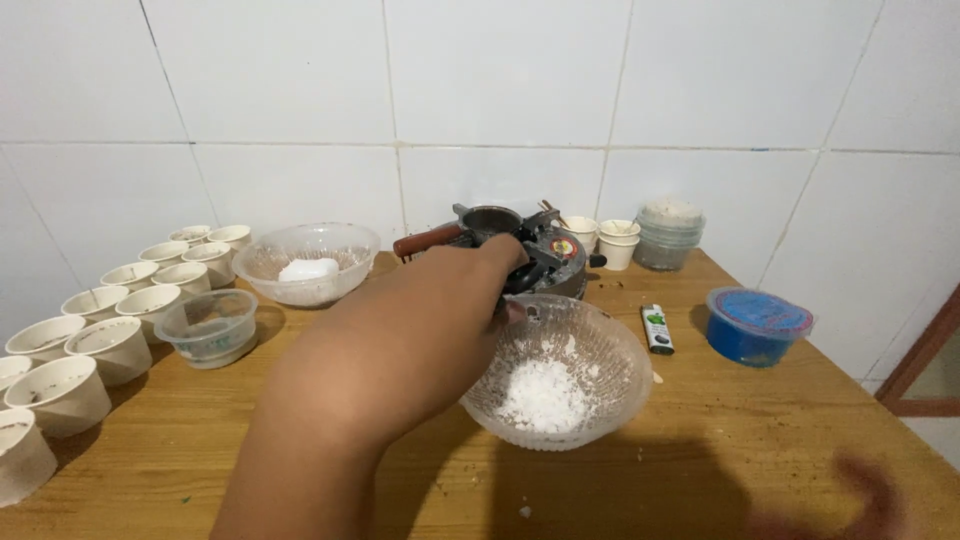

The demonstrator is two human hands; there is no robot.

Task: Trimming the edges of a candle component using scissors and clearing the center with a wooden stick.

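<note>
My left hand (470, 285) reaches forward over the wooden table (760, 430), its arm covering much of the middle. Its curled fingertips sit between the far rim of a clear glass bowl (622, 352) holding white powder (543, 395) and the front of a small dark stove (556, 252). What the fingers grip is hidden. A little metal pot (492, 219) with a brown handle stands on the stove. My right hand (868, 500) is a blur at the bottom right, low over the table, fingers apart and holding nothing.
A second glass bowl (345, 245) with a white lump stands at the back left, a small clear tub (210, 327) before it. Several white cups (110, 345) line the left edge. A lighter (656, 328), a blue lidded tub (757, 325) and stacked containers (668, 232) are at the right.
</note>
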